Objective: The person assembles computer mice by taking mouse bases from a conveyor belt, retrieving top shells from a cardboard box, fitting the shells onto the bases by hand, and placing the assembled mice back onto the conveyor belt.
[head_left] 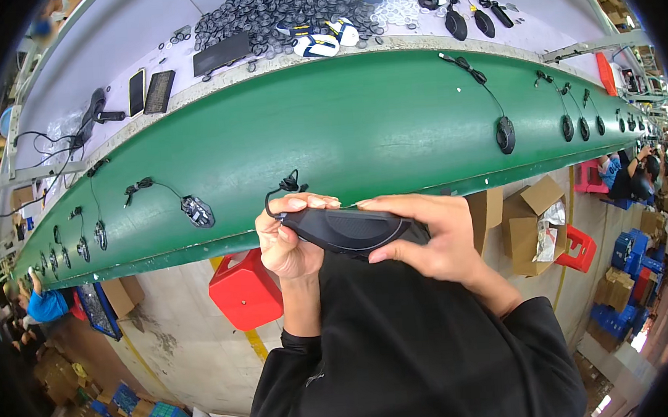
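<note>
Between both hands I hold a black computer mouse (350,227), turned on its side above the near edge of the green conveyor belt (298,126). My left hand (289,242) is closed on its cable end, thumb and fingers pinching there. My right hand (427,233) grips the other end, with fingers along the top and the thumb underneath. The mouse's bundled black cable (293,182) lies on the belt's edge just beyond my left fingers. To the left on the belt rests a mouse (196,211) with its underside showing; another black mouse (505,134) lies to the right.
Several more corded mice line both ends of the belt. A shelf behind it carries a heap of small dark rings (276,17), a phone (137,92) and gloves (316,44). A red stool (246,290) and an open carton (530,227) stand below. Other people work at both ends.
</note>
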A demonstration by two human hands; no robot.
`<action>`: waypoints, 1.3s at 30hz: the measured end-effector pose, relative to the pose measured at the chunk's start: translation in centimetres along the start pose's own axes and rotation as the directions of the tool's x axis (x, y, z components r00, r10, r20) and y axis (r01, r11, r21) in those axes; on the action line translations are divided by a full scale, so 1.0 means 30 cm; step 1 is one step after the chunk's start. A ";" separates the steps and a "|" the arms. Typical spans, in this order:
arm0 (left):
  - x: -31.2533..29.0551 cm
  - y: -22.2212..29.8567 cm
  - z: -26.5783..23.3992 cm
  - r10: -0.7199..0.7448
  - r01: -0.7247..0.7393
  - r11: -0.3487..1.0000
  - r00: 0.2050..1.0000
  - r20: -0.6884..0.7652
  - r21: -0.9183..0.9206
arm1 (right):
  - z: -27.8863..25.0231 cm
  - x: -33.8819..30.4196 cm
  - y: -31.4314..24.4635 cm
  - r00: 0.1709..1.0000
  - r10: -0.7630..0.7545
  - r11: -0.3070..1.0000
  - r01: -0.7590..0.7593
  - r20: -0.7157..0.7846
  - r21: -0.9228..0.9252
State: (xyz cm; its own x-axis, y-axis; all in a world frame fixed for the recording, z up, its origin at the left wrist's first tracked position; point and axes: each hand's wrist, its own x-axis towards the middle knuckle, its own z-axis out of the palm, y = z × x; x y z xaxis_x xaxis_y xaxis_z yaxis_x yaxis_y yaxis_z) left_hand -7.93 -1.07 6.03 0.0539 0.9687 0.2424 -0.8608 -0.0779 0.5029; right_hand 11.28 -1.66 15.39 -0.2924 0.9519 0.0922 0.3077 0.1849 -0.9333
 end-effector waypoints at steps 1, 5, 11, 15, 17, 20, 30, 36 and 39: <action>0.004 -0.004 -0.002 -0.005 0.005 1.000 1.000 0.005 0.003 | -0.002 0.001 0.024 0.996 0.083 0.985 -0.086 0.026 0.149; 0.006 -0.026 -0.004 0.052 -0.051 0.997 0.998 0.023 -0.059 | -0.006 -0.019 0.016 1.000 -0.030 0.998 0.029 -0.010 -0.049; 0.014 -0.026 -0.026 0.055 -0.039 0.971 0.996 0.064 -0.236 | -0.002 -0.011 -0.011 0.996 -0.081 0.990 0.078 -0.021 -0.119; 0.037 -0.017 -0.012 -0.092 0.151 0.959 0.966 -0.242 0.241 | -0.006 0.017 0.111 0.866 0.433 0.493 -0.460 0.250 0.739; 0.077 -0.044 0.012 0.048 -0.041 0.992 0.997 -0.056 0.118 | 0.001 0.016 0.158 0.793 0.422 0.072 -0.512 0.439 0.856; 0.096 -0.053 -0.064 0.074 -0.083 0.996 0.983 0.169 0.045 | 0.030 -0.004 0.188 0.744 0.377 -0.202 -0.515 0.551 0.833; 0.070 -0.035 -0.043 0.030 -0.030 0.989 1.000 0.002 0.148 | 0.057 0.014 0.176 0.918 0.340 0.678 -0.390 0.205 0.623; 0.053 -0.065 -0.014 0.095 -0.076 0.990 0.983 -0.154 0.123 | 0.088 0.032 0.065 0.892 -0.347 0.916 0.255 -0.289 -0.310; 0.052 -0.065 0.025 0.152 -0.104 0.971 0.963 -0.223 0.214 | 0.093 0.055 0.084 0.861 -0.368 0.918 0.276 -0.352 -0.284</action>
State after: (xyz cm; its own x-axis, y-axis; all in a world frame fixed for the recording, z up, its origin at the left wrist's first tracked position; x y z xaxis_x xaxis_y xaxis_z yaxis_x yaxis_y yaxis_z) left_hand -5.78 0.41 6.05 -0.1915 0.9735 0.1251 -0.7336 -0.2266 0.6407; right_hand 9.05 -0.31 12.21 -0.0462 0.8373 0.5448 0.4585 0.5023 -0.7331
